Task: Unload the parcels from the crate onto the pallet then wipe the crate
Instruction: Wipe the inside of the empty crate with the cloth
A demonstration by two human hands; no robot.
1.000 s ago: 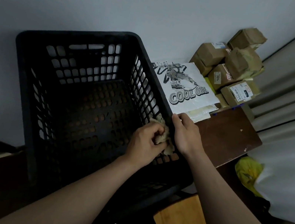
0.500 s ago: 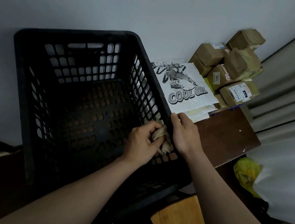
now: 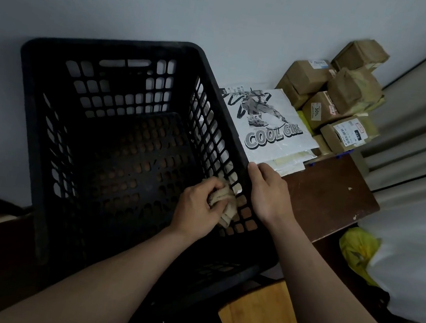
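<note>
Head view. The step in hand is judged to be wiping, as the black perforated plastic crate, centre-left of the frame, holds no parcels.

The left hand has its fingers curled round one crumpled beige cloth, which is pressed to the inside of the crate's right wall. The right hand braces that wall's rim with its fingers together and nearly straight.

- Keep the brace firm.
- Stroke along the ribs.
- Refold the cloth when it is soiled.

Count, upper right:
- At least six brown cardboard parcels are stacked there.
- One white flat printed bag lies beside them.
</note>
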